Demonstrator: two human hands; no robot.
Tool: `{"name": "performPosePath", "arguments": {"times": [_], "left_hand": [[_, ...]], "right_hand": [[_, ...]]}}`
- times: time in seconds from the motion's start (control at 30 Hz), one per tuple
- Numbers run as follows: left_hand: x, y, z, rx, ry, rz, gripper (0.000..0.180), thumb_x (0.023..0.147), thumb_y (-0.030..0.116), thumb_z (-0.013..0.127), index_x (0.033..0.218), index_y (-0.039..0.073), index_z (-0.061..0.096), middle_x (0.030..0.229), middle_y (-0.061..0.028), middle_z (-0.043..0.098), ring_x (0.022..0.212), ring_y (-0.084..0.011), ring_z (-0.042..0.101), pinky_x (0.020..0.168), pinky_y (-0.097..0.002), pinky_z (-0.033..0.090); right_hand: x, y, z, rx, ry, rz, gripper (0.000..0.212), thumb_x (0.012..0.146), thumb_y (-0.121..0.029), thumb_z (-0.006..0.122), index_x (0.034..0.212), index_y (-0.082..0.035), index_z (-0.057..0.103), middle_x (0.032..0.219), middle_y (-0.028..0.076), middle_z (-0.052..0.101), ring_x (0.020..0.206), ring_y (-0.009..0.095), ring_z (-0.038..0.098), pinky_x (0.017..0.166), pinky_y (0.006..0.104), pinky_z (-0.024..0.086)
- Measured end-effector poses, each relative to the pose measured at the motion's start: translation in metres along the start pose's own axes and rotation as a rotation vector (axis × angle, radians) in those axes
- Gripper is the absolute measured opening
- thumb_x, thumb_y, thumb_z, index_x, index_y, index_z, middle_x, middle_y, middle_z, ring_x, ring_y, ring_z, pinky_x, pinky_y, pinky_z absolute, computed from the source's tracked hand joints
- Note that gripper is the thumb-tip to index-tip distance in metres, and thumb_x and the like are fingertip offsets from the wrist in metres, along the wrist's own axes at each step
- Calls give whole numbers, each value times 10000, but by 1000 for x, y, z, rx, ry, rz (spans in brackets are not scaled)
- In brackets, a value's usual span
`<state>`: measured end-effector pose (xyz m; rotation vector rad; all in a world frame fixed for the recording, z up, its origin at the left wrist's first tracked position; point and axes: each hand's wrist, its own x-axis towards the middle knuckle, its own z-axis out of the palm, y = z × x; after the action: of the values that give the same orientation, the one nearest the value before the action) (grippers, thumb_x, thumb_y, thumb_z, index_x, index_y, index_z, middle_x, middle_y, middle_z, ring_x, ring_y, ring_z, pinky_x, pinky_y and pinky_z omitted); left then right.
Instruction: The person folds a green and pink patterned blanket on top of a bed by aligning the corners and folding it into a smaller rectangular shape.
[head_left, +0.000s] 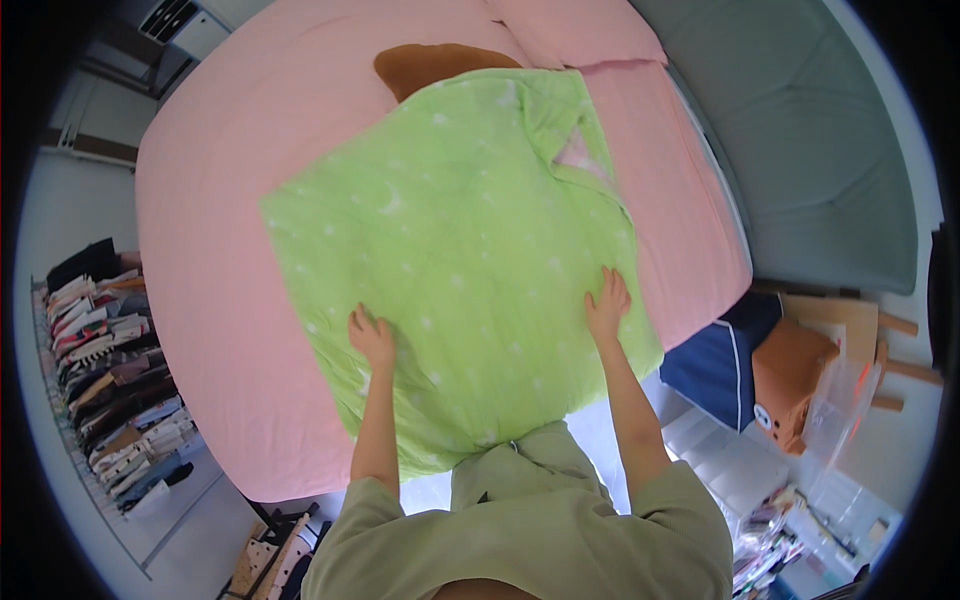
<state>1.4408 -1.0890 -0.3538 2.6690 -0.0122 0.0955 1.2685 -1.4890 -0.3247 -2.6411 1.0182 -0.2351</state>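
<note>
A light green blanket (465, 240) with small pale shapes is spread over the bed and hangs down its near edge in front of me. My left hand (370, 336) rests on the blanket's left part, fingers apart. On the right part lies my right hand (607, 305), its fingers also stretched out and holding nothing. Near the blanket's far right corner a fold shows a pinkish patch (577, 152). From under the far edge sticks out a brown soft-looking thing (430, 66); the rest of it is hidden.
The bed has a pink sheet (220, 300), a pink pillow (590, 30) and a grey-green padded headboard (800, 130). At right stand a dark blue box (708, 375) and a brown box (790, 375). Clothes (110, 370) hang on a rack at left.
</note>
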Motion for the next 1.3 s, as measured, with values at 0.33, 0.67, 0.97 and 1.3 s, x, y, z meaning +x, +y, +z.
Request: {"name": "performPosePath", "arguments": {"times": [0.33,0.67,0.97,1.3], "left_hand": [[-129,151,34,-552,-487,223,429,763,86,527,1186,51,463,1134,-183,459,1048,-315,440,899,-371,358],[-205,260,68,-834,-876,70,264,848,49,452,1101,62,525,1017,-49,561,802,-138,530,701,-250,445],[-282,357,153,-484,-899,-82,499,776,275,621,1164,17,442,1068,-175,524,915,-249,554,765,-345,466],[-264,357,160,-162,-624,-205,560,630,183,643,1110,-25,445,910,-200,593,827,-377,577,736,-417,454]], "right_hand": [[-114,96,-28,247,-1,420,513,785,-172,544,1270,-127,382,1290,123,398,1188,294,373,942,494,277],[-89,230,-25,395,-193,331,532,712,-244,646,1188,-88,467,1095,152,559,1019,310,524,844,409,414],[-75,238,-18,671,-804,246,529,579,-296,736,987,10,597,921,190,618,839,306,598,718,374,477],[-151,126,-43,182,-496,-204,513,623,-203,666,1063,-11,486,920,174,580,906,317,543,798,419,404]]}}
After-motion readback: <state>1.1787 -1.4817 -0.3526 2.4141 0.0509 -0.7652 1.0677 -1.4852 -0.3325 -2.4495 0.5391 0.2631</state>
